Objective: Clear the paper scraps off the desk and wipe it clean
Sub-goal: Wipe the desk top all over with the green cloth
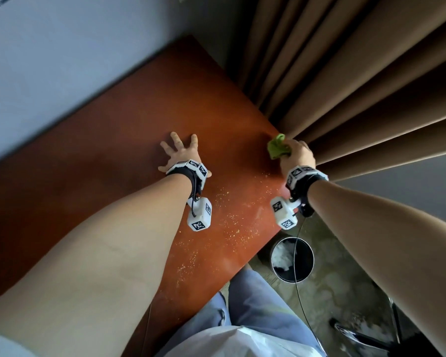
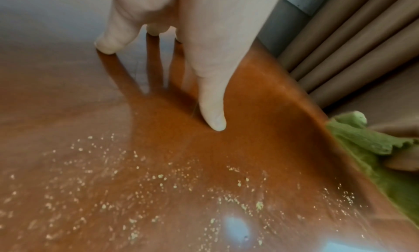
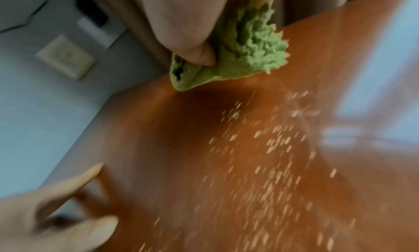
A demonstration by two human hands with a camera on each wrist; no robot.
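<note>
A reddish-brown desk (image 1: 119,140) carries a scatter of tiny pale crumbs (image 1: 232,222) near its front right corner. My right hand (image 1: 295,154) grips a bunched green cloth (image 1: 277,148) at the desk's right edge, beside the curtain. In the right wrist view the thumb pinches the green cloth (image 3: 247,59) just above the wood, with the crumbs (image 3: 276,148) below it. My left hand (image 1: 179,150) lies spread flat on the desk, fingers straight. The left wrist view has those fingertips (image 2: 215,119) pressed on the wood and the crumbs (image 2: 158,184) nearer the camera.
A brown pleated curtain (image 1: 358,86) hangs along the desk's right side. A black bin (image 1: 292,258) with white paper inside stands on the floor below the desk's front right corner. A grey wall (image 1: 62,60) runs behind the desk. A white wall socket (image 3: 65,56) sits low on it.
</note>
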